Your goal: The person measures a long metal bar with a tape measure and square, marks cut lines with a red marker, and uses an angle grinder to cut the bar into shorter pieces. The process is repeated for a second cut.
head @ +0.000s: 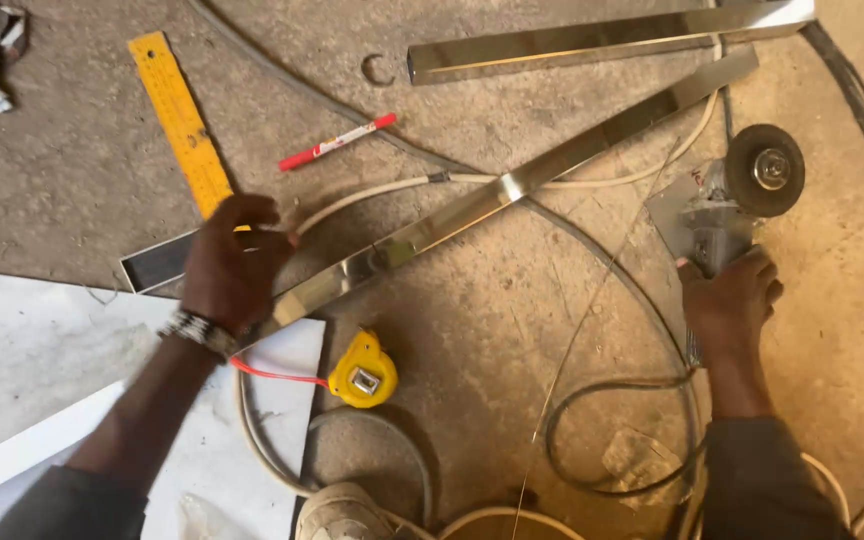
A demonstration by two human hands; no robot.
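Shoe toe (pixel 340 512), pale and worn, at the bottom edge of the head view, ringed by loops of pale cable (pixel 262 440) on the concrete floor (pixel 512 330).

Left hand (pixel 232 262): fingers curled closed over the near end of a long polished steel tube (pixel 472 205), pressing it down; back of the hand faces up; a beaded band sits at the wrist; forearm runs down-left to a grey sleeve. The tube lies diagonally, its near end resting on the edge of a white sheet (pixel 42 350) and its far end pointing toward the upper right.

Right hand (pixel 730 298): closed round the body of an angle grinder (pixel 727 205), fingers wrapped, forearm coming straight up from the lower edge. The grinder's disc (pixel 764 170) lies flat-face up, beside the tube's far half, apart from it.

Yellow tape measure (pixel 362 372): on the floor just below the tube, near the left wrist, with a red cord attached.

Yellow ruler (pixel 180 118): flat, running up-left from beneath the left hand.

Red-and-white marker (pixel 337 141): between ruler and tube.

Second steel tube (pixel 602 40): along the top, well apart from both hands.
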